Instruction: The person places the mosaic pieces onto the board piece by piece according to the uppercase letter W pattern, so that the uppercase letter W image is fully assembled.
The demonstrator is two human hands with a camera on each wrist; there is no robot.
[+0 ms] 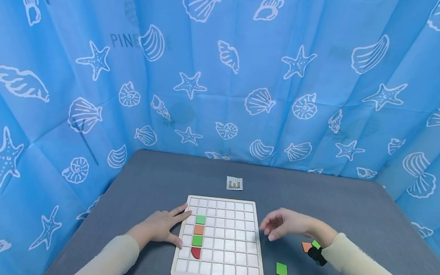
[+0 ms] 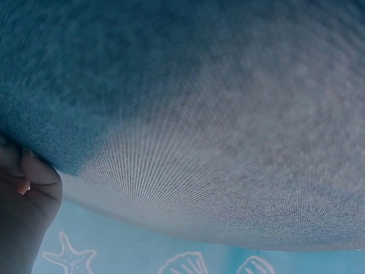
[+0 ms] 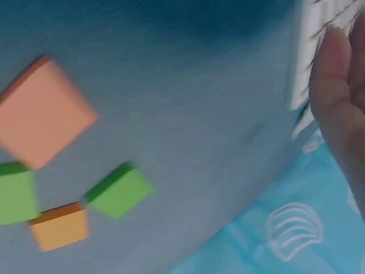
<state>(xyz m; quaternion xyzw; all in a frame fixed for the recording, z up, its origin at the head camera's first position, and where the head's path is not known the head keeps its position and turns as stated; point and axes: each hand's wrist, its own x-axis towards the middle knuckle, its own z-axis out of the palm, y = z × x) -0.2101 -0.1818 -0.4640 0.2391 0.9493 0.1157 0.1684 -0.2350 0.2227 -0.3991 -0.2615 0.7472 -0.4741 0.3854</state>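
Note:
A pale gridded board (image 1: 236,247) lies on the grey table. One column near its left side holds a green tile (image 1: 200,219), an orange tile (image 1: 199,230), another green tile (image 1: 197,240) and a red quarter-round tile (image 1: 195,252). My left hand (image 1: 160,226) rests at the board's left edge, fingers spread with the tips on the rim. Just off the right edge hovers my right hand (image 1: 286,224), its fingers loosely bent and nothing visible between them. The right wrist view shows part of that hand (image 3: 342,91) beside the board.
A loose green tile (image 1: 281,269) lies right of the board. More tiles are by the right forearm, including an orange one (image 1: 306,247); the right wrist view shows several orange and green tiles. A small patterned card (image 1: 234,183) lies behind the board, before a blue shell-print curtain (image 1: 223,79).

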